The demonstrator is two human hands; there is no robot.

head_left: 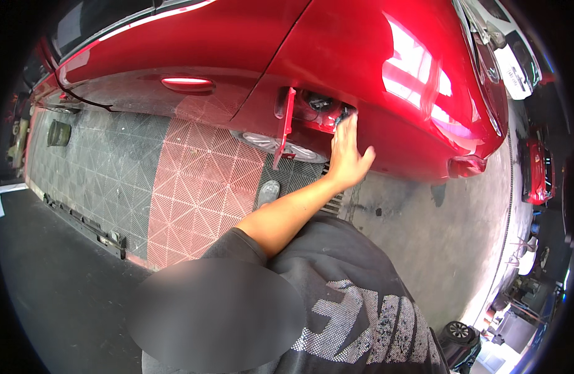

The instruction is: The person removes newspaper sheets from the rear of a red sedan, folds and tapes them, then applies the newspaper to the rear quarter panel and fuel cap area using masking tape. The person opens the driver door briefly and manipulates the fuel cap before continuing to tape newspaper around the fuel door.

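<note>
Left hand (349, 154) unclenched, thumb spread, gripping nothing visible; right hand out of view. Black round filler cap (319, 101) just left of fingertips; careless arm knock could bend swung-out thin red flap (288, 123) further left.

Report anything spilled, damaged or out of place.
Dark blotches mark the concrete floor beside the red car, possibly stains, odd against the paler surface around them. The port flap stands open, without clear damage.
</note>
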